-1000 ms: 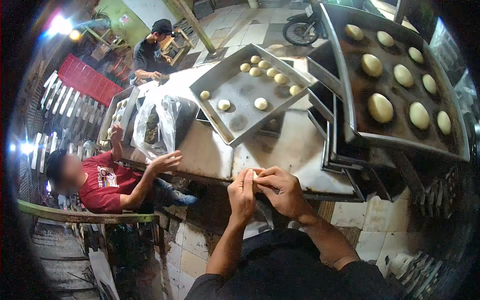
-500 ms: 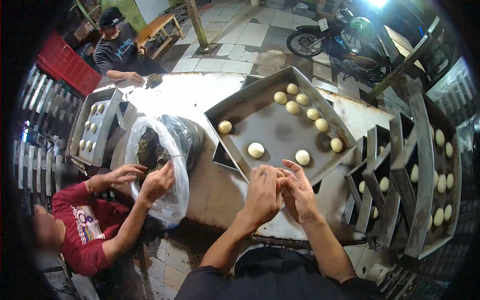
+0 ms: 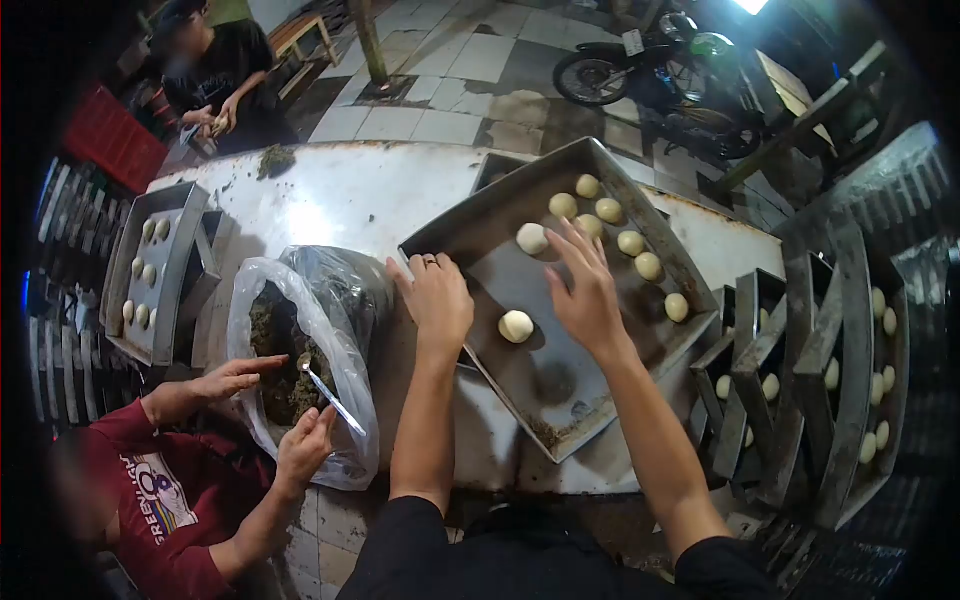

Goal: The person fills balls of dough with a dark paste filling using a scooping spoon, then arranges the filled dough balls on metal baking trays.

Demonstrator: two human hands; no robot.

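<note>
Metal tray (image 3: pixel 520 215); right hand (image 3: pixel 585 290) open above; left hand (image 3: pixel 437 298) open.

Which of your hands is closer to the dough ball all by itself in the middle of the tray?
The right hand, just right of the lone dough ball. The left hand is left of it, at the tray edge, slightly farther.

Right hand (image 3: pixel 585 295) covers part of the tray (image 3: pixel 520 205) floor and hides its own fingertip contact with the dough ball (image 3: pixel 532 238); beyond it, racked trays (image 3: pixel 840 370) run off-frame; left of the left hand (image 3: pixel 437 298), bag (image 3: pixel 300 350) contents are indistinct.
</note>
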